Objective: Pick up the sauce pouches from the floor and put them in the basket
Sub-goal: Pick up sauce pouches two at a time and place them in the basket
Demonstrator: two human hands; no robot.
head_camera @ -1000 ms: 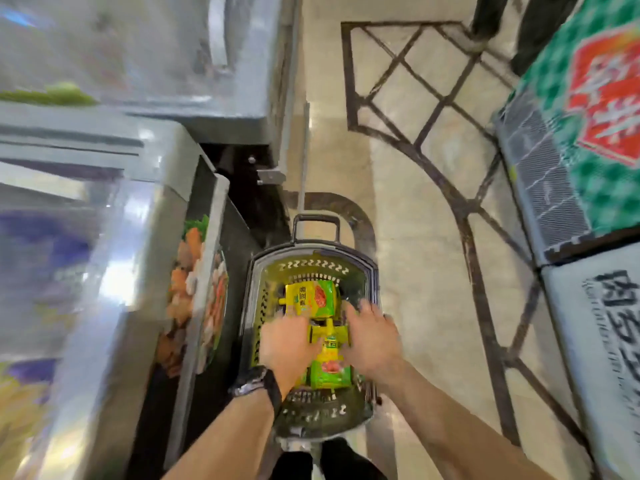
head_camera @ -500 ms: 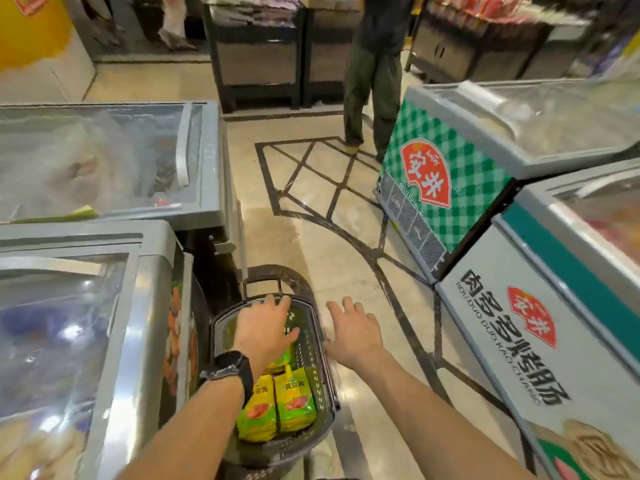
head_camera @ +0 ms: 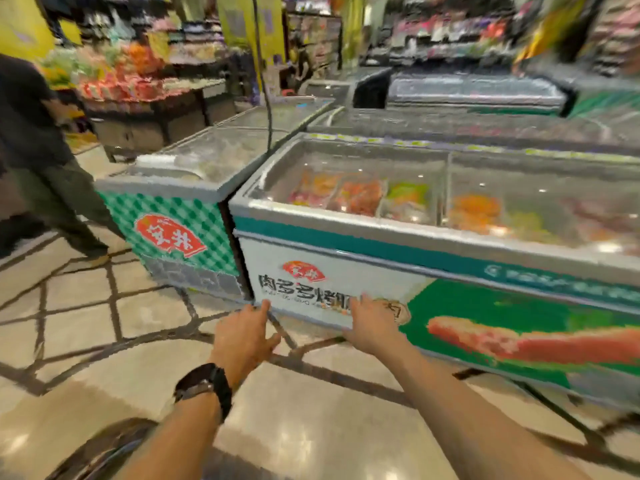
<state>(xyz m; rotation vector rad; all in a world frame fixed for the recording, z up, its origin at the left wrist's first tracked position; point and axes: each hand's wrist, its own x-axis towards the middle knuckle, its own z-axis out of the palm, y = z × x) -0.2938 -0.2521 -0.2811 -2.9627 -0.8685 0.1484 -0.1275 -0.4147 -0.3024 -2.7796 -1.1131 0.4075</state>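
Note:
Both my hands are stretched out in front of me over the tiled floor, holding nothing. My left hand [head_camera: 244,336], with a black watch on its wrist, has relaxed fingers. My right hand [head_camera: 372,323] is spread flat in front of a white and green freezer [head_camera: 398,258]. Only a dark curved edge at the bottom left [head_camera: 104,448] could be the basket, and I cannot tell for sure. No sauce pouches are in view.
A green checked freezer [head_camera: 180,223] stands left of the white one. A person in dark clothes [head_camera: 38,161] walks at the far left. Shelves of goods [head_camera: 138,74] fill the back. Beige floor with dark lines [head_camera: 104,317] lies ahead.
My view has swung up and to the right, away from the basket with the pouches. Both hands have lifted off the basket and now hang in the air in front of the freezer.

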